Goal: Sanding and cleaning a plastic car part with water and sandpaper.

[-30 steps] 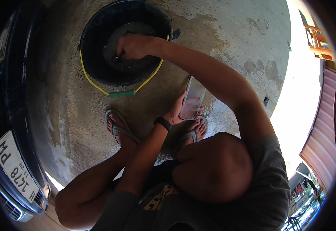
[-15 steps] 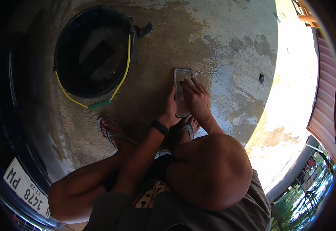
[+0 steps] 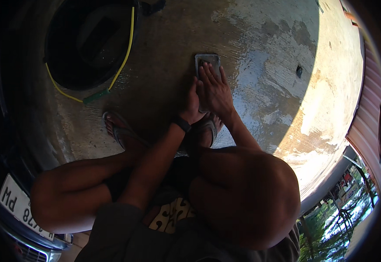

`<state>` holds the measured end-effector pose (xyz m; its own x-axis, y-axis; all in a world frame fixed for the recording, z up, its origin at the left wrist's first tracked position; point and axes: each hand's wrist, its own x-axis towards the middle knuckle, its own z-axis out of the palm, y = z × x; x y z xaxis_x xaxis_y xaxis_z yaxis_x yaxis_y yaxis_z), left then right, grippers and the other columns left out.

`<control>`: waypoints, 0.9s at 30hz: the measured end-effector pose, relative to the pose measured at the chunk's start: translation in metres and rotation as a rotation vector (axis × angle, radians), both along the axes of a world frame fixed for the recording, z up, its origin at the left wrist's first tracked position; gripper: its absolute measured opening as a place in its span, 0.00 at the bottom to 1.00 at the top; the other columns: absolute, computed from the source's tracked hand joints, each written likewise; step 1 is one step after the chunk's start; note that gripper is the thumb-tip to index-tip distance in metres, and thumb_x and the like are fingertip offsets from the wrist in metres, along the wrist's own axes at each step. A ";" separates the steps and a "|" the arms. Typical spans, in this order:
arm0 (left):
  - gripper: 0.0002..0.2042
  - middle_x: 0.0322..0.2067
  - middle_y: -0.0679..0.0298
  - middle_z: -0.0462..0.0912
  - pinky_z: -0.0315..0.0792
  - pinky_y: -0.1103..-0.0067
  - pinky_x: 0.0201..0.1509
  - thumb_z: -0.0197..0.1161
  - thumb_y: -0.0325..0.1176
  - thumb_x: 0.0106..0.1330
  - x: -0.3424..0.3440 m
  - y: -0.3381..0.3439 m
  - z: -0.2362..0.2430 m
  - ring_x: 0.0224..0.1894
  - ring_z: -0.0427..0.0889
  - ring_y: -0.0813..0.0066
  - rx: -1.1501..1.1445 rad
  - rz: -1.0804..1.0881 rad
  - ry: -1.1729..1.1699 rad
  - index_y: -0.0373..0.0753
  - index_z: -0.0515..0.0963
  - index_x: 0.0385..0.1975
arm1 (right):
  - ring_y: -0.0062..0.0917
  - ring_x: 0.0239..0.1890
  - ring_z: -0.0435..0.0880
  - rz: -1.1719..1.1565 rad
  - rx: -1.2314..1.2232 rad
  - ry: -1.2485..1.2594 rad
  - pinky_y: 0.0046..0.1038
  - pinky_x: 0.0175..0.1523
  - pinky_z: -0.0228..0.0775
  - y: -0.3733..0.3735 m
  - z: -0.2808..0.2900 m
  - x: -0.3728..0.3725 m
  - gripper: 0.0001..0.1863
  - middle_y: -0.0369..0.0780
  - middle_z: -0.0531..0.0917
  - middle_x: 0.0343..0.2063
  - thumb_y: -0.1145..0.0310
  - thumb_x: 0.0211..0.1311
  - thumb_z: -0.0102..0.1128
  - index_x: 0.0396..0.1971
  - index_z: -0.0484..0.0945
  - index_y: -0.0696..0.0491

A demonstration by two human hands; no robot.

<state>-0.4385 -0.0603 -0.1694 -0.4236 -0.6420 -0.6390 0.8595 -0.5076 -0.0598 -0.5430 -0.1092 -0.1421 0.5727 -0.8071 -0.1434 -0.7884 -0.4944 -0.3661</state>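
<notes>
A flat rectangular grey slab [image 3: 215,59] with a raised-looking rim lies in front of me, near my right foot. My left hand [image 3: 192,104] is closed along its left side, with the thumb up by the edge. Across the slab's top lies my right hand [image 3: 214,89], its fingers stretched forward and pressed flat. A small dark piece [image 3: 205,63] shows at the right fingertips; most of it is covered, and its kind cannot be made out. The lower part of the slab is hidden behind my hands and wrists.
A black bucket [image 3: 53,65] holding water and a dark block stands at the far left, its yellow handle [image 3: 127,56] with green grip hanging down. Wet concrete [image 3: 164,48] surrounds my sandalled feet. A dark car [image 3: 7,153] is close on the left. A small dark lump [image 3: 299,71] lies right.
My right hand has turned and slid forward along the slab, its fingers now straighter. The dark piece is nearer the slab's far end. The whole view has shifted, bucket and slab sitting higher.
</notes>
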 end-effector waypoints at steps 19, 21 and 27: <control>0.30 0.62 0.63 0.73 0.66 0.69 0.68 0.41 0.62 0.75 -0.051 0.034 0.017 0.65 0.71 0.68 0.081 -0.059 -0.055 0.46 0.67 0.65 | 0.37 0.74 0.59 -0.238 0.198 -0.063 0.43 0.78 0.41 0.058 0.024 -0.046 0.27 0.48 0.68 0.69 0.57 0.78 0.38 0.67 0.66 0.60; 0.30 0.62 0.64 0.72 0.66 0.69 0.69 0.41 0.62 0.75 -0.045 0.035 0.009 0.65 0.71 0.68 0.061 -0.064 -0.057 0.46 0.67 0.65 | 0.37 0.75 0.59 -0.244 0.215 -0.067 0.43 0.78 0.40 0.040 0.021 -0.038 0.28 0.48 0.67 0.69 0.57 0.78 0.37 0.68 0.65 0.60; 0.30 0.64 0.64 0.71 0.65 0.69 0.69 0.41 0.60 0.76 -0.042 0.038 0.009 0.65 0.71 0.68 0.076 -0.097 0.029 0.46 0.65 0.67 | 0.37 0.75 0.58 -0.287 0.293 -0.086 0.44 0.78 0.40 0.079 0.037 -0.048 0.28 0.44 0.67 0.69 0.55 0.79 0.32 0.68 0.67 0.56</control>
<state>-0.4807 -0.0227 -0.1601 -0.5004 -0.5474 -0.6708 0.8038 -0.5815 -0.1251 -0.5908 -0.0304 -0.1054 0.3501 -0.8679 -0.3523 -0.8394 -0.1237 -0.5292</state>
